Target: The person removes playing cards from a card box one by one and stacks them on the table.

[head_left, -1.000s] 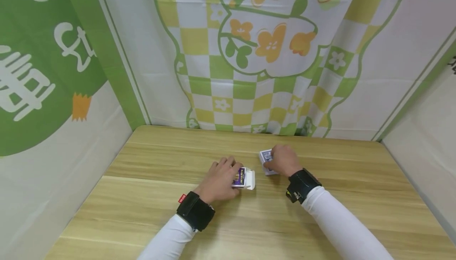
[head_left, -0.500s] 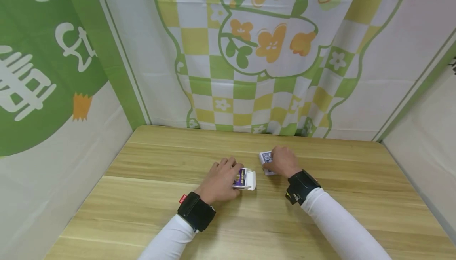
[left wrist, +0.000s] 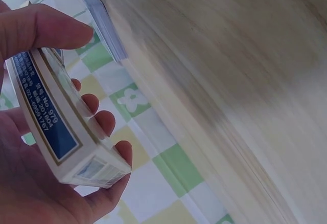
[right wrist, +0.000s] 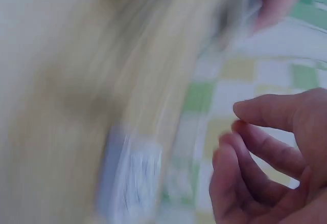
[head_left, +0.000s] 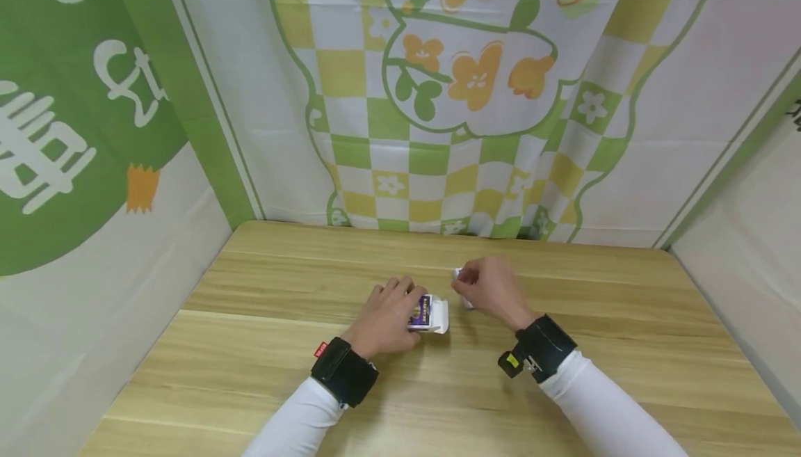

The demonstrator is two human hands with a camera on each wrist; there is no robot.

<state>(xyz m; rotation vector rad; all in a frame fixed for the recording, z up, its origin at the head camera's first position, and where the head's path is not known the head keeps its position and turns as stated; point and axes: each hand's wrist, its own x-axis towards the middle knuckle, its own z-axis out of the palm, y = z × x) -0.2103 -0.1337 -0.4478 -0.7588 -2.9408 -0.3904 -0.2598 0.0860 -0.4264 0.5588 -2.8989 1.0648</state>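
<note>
My left hand (head_left: 388, 314) grips a playing card box (head_left: 421, 311), purple on its face and white along its edges. Its white end flap stands open toward the right. In the left wrist view the thumb lies along one side of the box (left wrist: 51, 111), with the fingers curled round the other. A deck of cards (head_left: 468, 302) lies on the table right of the box, largely covered by my right hand (head_left: 497, 293) in the head view. The right wrist view shows this hand (right wrist: 265, 157) apart from the blurred deck (right wrist: 133, 178), fingers loosely bent, nothing visible between them.
The wooden table (head_left: 281, 283) runs back to a green and white checked curtain (head_left: 438, 165). Printed cloth walls (head_left: 94, 269) border it left and right. Both wrists wear black straps (head_left: 344, 371).
My right hand has let go of the deck and shifted slightly left over it, with the wrist turned. The left hand and the card box stay in place.
</note>
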